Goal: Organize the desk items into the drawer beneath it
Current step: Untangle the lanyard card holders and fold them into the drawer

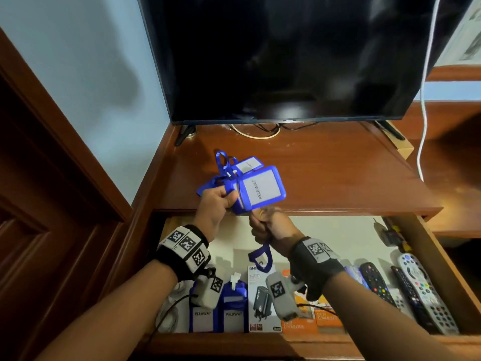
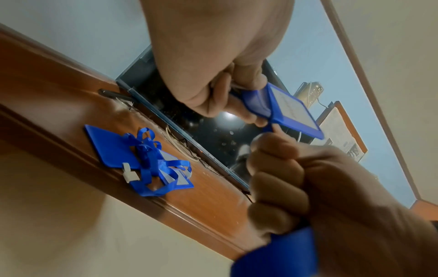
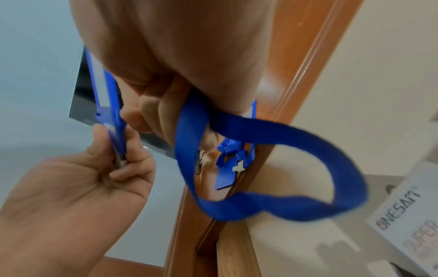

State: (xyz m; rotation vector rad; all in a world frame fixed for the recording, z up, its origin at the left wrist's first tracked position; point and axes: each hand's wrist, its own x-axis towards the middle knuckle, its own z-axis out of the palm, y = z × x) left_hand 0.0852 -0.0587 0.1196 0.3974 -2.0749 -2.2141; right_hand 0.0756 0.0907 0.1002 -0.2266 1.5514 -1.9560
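Left hand [image 1: 217, 201]: closed round the lower edge of a blue badge holder [image 1: 261, 190], which is held over the front lip of the desk [image 1: 325, 173], above the open drawer [image 1: 447, 280]
Held badge holder: one; "PELAWAT" card faces up, long axis tilted up and away to the right of the left hand
Lanyard [image 3: 272, 165]: one blue strap, run from the holder's near end down through the right hand, with a slack loop hanging below the fist over the drawer
Right hand [image 1: 270, 226]: fisted on the lanyard, just right of and below the holder; both hands are about equally near, the left on the holder itself
Coming move, as judged: the strap is to be gathered against the holder, then lowered straight down to the drawer's left front
Desk pile [image 2: 144, 161]: at least two more blue holders in tangled straps, behind the left hand; exact count cannot be told
Drawer, left to right: two "PELAWAT" holders [image 1: 218, 316], one grey charger box [image 1: 260, 300], orange boxes [image 1: 312, 319] partly hidden, at least three remote controls [image 1: 426, 295]
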